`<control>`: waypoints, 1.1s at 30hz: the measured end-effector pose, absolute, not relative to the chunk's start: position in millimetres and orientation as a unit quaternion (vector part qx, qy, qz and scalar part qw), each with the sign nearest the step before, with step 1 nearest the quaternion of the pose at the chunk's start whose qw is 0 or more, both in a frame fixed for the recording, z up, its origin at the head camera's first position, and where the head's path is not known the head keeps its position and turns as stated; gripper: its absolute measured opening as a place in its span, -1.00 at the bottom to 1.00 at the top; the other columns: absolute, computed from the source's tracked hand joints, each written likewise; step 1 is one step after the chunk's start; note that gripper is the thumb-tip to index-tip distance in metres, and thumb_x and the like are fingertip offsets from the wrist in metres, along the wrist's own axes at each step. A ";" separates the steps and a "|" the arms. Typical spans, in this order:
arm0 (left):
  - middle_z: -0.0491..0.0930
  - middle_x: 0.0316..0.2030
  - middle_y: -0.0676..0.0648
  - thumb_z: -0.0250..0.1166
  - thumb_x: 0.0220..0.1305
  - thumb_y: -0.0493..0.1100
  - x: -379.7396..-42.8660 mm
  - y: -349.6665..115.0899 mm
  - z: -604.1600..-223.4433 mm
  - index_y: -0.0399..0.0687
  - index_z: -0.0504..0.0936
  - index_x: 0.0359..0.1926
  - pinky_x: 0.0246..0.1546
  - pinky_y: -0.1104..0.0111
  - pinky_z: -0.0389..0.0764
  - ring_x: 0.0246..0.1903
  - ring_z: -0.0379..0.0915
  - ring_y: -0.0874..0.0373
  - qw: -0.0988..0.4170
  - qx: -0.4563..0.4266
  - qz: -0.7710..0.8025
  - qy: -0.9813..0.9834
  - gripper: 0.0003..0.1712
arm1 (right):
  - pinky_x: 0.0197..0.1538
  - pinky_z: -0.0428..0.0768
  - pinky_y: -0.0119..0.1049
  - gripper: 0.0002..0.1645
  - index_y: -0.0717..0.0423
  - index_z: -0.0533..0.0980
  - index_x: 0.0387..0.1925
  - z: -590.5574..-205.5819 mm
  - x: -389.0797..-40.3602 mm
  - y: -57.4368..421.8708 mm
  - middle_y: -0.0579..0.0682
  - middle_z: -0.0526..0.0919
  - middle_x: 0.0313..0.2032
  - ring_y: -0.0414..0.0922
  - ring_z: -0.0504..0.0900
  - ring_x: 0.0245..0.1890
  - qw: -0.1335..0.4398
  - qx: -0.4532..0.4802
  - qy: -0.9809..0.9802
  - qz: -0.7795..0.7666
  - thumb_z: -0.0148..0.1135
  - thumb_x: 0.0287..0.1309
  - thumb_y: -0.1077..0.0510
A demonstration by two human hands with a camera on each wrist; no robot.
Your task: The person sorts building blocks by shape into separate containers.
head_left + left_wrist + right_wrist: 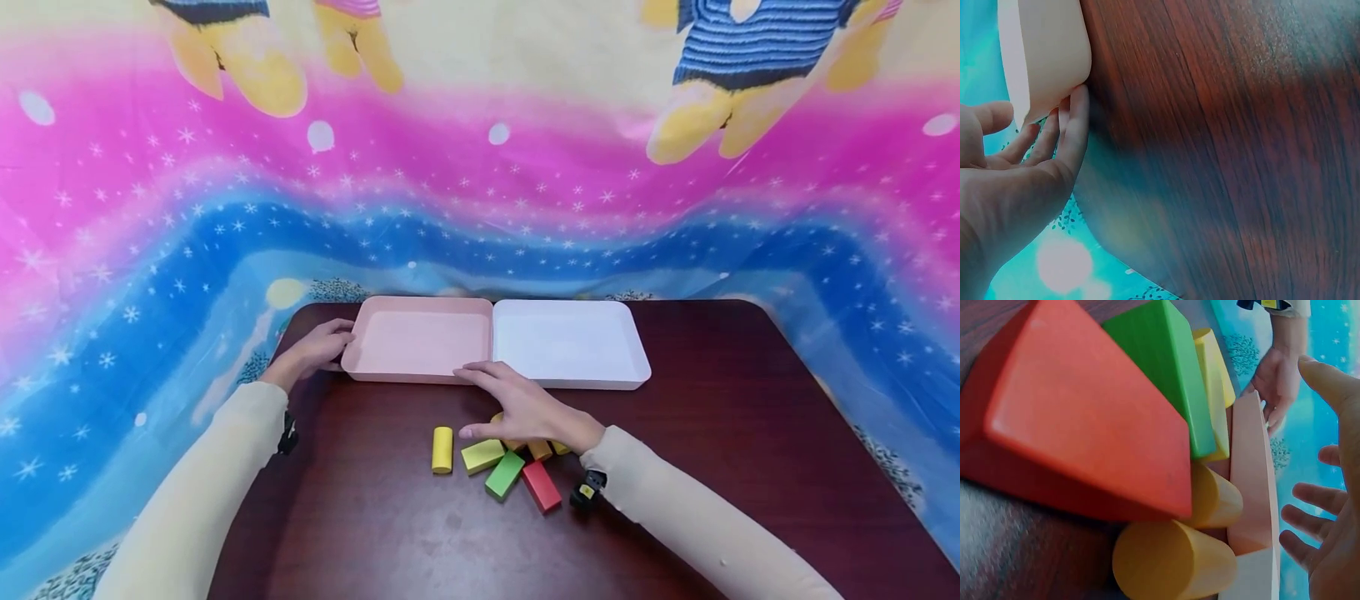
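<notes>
My left hand [318, 346] is at the left end of the pink tray [423, 340]. Its fingertips touch the end wall in the left wrist view, while the thumb stands apart from the rim. Over the blocks reaches my right hand [525, 404], fingers spread and holding nothing, fingertips close to the pink tray's front edge. Below it lie a red block [542, 487], a green block [505, 476] and a yellow block [482, 456]. Orange cylinders [1154, 559] beside them are partly hidden by the hand in the head view. A yellow cylinder [442, 451] lies to their left.
A white tray [570, 343] stands against the pink tray's right side, both along the far edge of the dark wooden table [360, 533]. Behind the table hangs a printed cloth [480, 200] in pink and blue.
</notes>
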State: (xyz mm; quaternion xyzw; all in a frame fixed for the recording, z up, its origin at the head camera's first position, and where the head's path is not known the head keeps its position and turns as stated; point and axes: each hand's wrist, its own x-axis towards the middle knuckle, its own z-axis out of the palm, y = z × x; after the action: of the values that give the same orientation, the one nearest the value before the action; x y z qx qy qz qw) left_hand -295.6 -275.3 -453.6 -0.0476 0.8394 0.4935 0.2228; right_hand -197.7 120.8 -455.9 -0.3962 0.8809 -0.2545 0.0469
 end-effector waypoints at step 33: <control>0.22 0.53 -0.38 -0.13 0.74 -0.09 -294.3 -282.6 -469.3 -0.10 -0.02 0.71 0.39 -0.12 0.46 0.48 0.24 -0.28 0.222 -0.048 0.521 0.823 -0.33 | 0.37 0.51 -0.16 0.06 -0.01 0.39 0.54 -479.4 -182.8 91.2 -0.11 0.51 0.31 -0.17 0.46 0.32 0.064 -0.442 0.856 -0.260 0.48 0.15 -0.41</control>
State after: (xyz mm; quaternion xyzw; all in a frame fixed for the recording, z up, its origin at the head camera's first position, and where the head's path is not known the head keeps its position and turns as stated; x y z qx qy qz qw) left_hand -294.3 -282.6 -469.3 -0.0476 0.8230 0.5207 0.2221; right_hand -182.8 91.2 -479.4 -0.4422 0.8559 -0.2605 0.0643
